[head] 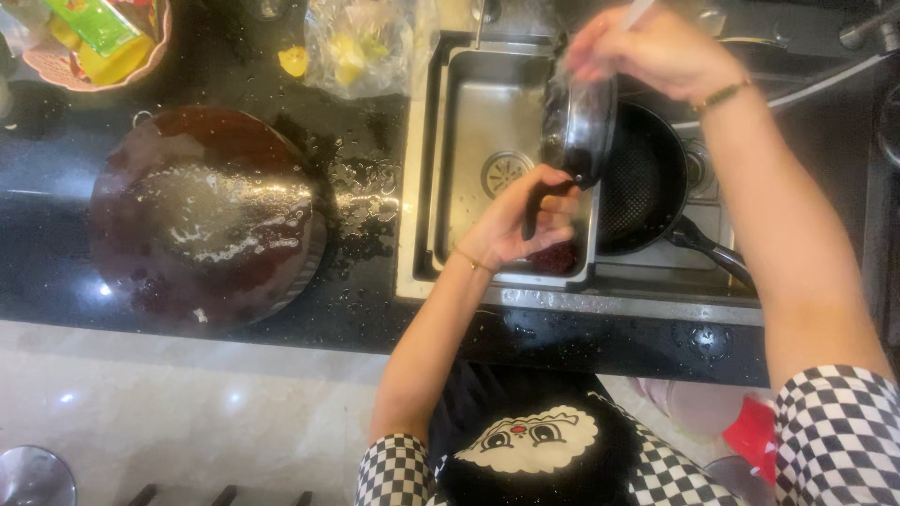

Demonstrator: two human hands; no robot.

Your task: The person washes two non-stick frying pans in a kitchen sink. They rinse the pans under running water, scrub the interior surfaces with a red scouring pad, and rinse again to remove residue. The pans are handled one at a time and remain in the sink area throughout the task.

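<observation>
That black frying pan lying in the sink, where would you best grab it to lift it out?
By its long handle. The black frying pan lies in the sink with the handle pointing toward the person, past the front rim and clear of the small pot that both hands hold. Coming from the front right looks easiest.

A black polished stone counter [375,187], wet with scattered drops, carries everything. On its left part lies a large round dark-red metal wok [202,211], its inside streaked with pale residue. At the far left corner stands a pink scalloped bowl [56,67] holding green and yellow packets. Near the back edge sits a clear crumpled plastic bag [361,42] with yellowish pieces inside, and just beside it a small yellow scrap [293,61]. Set into the counter (to the right) is a rectangular stainless steel sink [469,122].
</observation>
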